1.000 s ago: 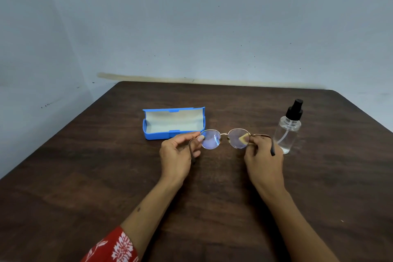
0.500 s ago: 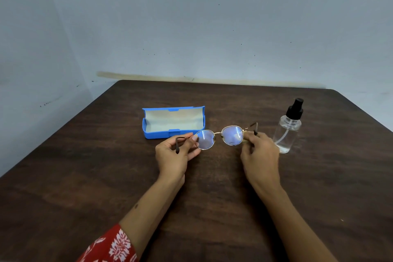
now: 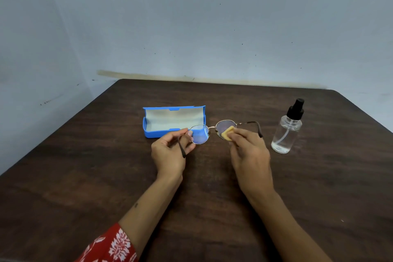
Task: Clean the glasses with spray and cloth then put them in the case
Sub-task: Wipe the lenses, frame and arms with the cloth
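Observation:
Thin gold-rimmed glasses (image 3: 209, 132) with round lenses are held above the dark wooden table (image 3: 85, 176). My left hand (image 3: 170, 153) pinches the rim of the left lens, with the dark left temple hanging across its fingers. My right hand (image 3: 248, 151) presses a small yellow cloth (image 3: 227, 135) against the right lens. The open blue case (image 3: 170, 122) with a pale lining lies just behind my left hand. A clear spray bottle (image 3: 286, 132) with a black pump top stands upright to the right of my right hand.
The table meets a pale blue wall at its far edge (image 3: 212, 82). Its left edge runs diagonally toward me, and its far right corner is rounded. A red patterned sleeve (image 3: 108, 244) covers my left forearm near the bottom.
The glasses have turned so the temples point toward me again. The yellow cloth, hidden half a second ago, now shows on the right lens under my right fingers.

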Demonstrator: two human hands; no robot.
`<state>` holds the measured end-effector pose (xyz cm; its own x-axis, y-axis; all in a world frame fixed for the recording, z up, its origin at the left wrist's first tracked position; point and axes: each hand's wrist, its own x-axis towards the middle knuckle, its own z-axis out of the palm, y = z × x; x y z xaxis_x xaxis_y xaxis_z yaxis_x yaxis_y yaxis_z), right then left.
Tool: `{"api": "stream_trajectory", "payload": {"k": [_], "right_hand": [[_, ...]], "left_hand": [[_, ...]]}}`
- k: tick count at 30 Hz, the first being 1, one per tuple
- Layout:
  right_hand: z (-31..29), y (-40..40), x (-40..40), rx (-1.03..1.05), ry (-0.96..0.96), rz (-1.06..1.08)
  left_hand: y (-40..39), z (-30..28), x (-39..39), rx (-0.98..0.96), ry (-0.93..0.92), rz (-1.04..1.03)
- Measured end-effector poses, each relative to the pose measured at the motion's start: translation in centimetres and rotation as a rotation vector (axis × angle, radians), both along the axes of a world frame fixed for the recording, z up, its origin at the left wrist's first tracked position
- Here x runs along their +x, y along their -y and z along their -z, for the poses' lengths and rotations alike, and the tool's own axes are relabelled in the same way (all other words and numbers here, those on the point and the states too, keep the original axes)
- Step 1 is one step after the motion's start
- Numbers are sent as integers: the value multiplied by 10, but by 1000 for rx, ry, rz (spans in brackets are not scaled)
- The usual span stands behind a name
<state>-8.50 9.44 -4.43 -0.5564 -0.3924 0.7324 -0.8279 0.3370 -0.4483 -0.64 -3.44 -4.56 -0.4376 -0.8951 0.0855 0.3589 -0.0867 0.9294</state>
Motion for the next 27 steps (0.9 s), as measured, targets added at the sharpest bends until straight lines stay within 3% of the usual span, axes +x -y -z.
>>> {"api": "stream_trajectory", "payload": {"k": [5,9,14,19,24,27], "right_hand": [[0,1,2,190,-25,26],[-5,0,3,228,-21,139],[-3,4,10,321,-84,90],[-4,0,4,306,67,169],[-1,4,10,342,-14,89],[0,1,5,308,76,132]], "left_hand": [[0,-1,-2,-14,-17,-11],[0,-1,-3,-15,-22,-17],[2,0,-3,-37,-27,-19],[1,0,-4,-47,-34,-11],[2,2,-5,-63,-31,-6],[2,2,-5,-65,-22,-13]]}}
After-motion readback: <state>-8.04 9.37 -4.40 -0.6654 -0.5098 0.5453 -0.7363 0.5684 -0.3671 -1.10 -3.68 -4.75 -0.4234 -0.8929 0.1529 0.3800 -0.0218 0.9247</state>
